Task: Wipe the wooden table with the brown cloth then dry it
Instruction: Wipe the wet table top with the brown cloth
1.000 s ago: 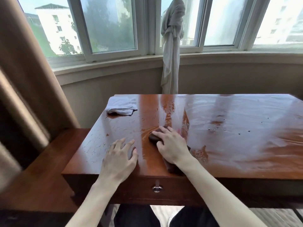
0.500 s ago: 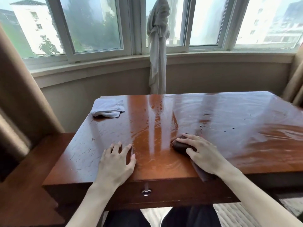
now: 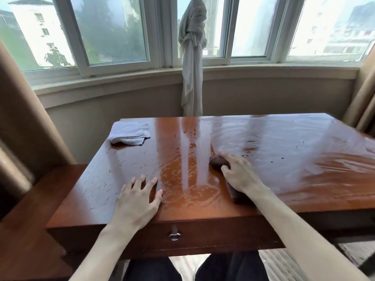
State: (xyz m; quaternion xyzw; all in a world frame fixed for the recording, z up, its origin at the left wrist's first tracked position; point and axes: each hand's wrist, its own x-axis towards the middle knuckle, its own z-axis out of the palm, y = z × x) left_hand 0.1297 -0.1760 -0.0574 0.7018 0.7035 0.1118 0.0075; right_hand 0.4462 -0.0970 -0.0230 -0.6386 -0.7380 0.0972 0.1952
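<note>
Your brown cloth [image 3: 218,162] sits on the wooden table [image 3: 284,151], mid-top, a bit right of centre & toward the near edge. Your right hand [image 3: 240,175] lies flat on it w/ fingers straight & spread, pressing it down; cloth pokes out past the fingertips and again by the wrist. That hand's a bit blurred, so thumb position is prob. alongside the cloth, can't say for sure. Wet streaks shine on the tabletop around the cloth and to its left. Your left hand [image 3: 138,197] rests palm-down on the near left part of the table, fingers apart, holding nothing. A folded white towel [image 3: 128,134] lies at the far left corner. Drawer pull [image 3: 175,236] is on the front, below your left hand. Tied-up curtain [image 3: 192,57] hangs at the window behind.
</note>
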